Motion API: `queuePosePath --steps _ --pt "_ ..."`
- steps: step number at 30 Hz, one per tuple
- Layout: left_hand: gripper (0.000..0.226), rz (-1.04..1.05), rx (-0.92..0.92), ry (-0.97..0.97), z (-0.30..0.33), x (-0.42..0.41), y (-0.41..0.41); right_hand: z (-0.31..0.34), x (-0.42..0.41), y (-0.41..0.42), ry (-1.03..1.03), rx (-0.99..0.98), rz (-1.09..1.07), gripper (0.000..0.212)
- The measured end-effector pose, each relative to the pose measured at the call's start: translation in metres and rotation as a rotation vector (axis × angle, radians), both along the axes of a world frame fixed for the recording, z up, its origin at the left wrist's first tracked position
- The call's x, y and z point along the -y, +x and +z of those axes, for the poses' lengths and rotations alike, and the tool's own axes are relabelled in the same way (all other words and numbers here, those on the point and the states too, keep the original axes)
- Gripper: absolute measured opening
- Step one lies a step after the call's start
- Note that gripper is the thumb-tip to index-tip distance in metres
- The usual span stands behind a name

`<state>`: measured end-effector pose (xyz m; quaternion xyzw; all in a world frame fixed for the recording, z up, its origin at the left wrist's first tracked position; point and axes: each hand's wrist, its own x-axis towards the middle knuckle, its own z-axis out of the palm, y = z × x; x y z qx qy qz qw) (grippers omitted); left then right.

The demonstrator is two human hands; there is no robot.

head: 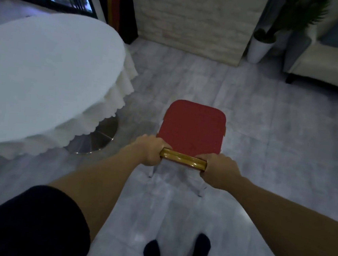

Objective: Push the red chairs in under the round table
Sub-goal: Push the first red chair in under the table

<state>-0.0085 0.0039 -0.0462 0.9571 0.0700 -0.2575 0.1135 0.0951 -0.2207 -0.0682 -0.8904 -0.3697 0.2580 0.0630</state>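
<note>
My left hand (152,151) and right hand (216,168) clamp the chair (192,128) by its gold top rail, right of the round desk (45,78); I should swing it left, then push squarely under.

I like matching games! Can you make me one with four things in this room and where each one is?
Things:
1. red chair
2. round table
3. white plant pot
4. cream sofa

Places:
A. far right, against the wall
B. on the left, under a white cloth
C. in the middle, its gold top rail gripped by the left hand and the right hand
D. on the floor beside the brick wall, left of the sofa

Pairs: 1-C, 2-B, 3-D, 4-A
</note>
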Motion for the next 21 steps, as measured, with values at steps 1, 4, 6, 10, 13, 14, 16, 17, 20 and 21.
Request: queuePosePath --steps 1,4,6,10,13,14,16,17,20,21 --pt "0.039 0.015 0.000 -0.001 0.000 0.003 0.000 0.001 0.002 0.002 0.005 0.000 0.019 0.036" --pt "0.030 0.077 0.002 -0.034 -0.004 0.016 -0.001 0.002 0.012 0.018 0.006 -0.004 0.071 0.035" --pt "0.026 0.127 0.015 -0.067 -0.007 0.032 -0.001 0.003 0.023 0.032 -0.019 -0.012 0.120 0.035" --pt "0.026 0.197 0.059 -0.024 -0.007 0.071 0.003 0.006 0.037 0.065 -0.005 -0.001 0.256 0.037" --pt "0.020 0.315 0.067 0.003 -0.002 0.098 0.007 0.005 0.043 0.088 0.017 -0.005 0.363 0.032" --pt "0.020 0.365 0.058 0.000 0.000 0.108 0.007 0.006 0.046 0.095 0.020 -0.007 0.411 0.029" --pt "0.024 0.444 0.036 0.002 0.002 0.132 0.007 0.008 0.053 0.107 0.016 -0.006 0.497 0.028" --pt "0.026 0.476 0.030 0.005 0.004 0.146 0.008 0.008 0.058 0.114 0.008 -0.003 0.538 0.030" --pt "0.032 0.583 0.042 0.030 0.003 0.186 0.006 0.008 0.069 0.131 -0.014 0.011 0.665 0.040" --pt "0.034 0.620 0.049 0.029 0.002 0.199 0.006 0.008 0.071 0.136 -0.020 0.020 0.712 0.043"
